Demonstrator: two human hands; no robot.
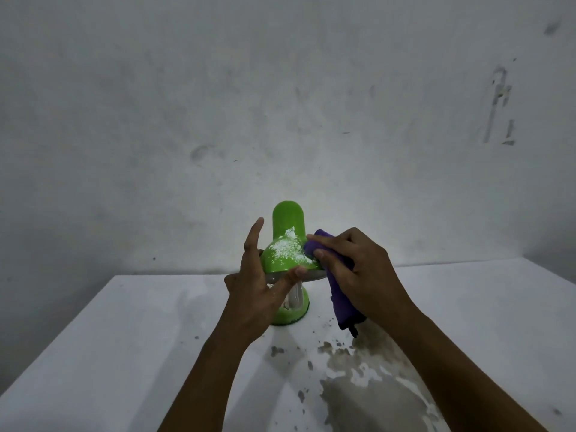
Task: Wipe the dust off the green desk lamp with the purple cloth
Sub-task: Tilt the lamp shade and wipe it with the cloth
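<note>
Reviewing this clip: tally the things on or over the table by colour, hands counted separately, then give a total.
Green: 1, the desk lamp, with white dust on its shade
Purple: 1, the cloth held against the shade
Hands: 2, the left hand steadying the shade rim, the right hand gripping the cloth
Total: 4, over the white table

Bare table [124,353] flanks the lamp [288,241]; wall [280,104] close behind
</note>
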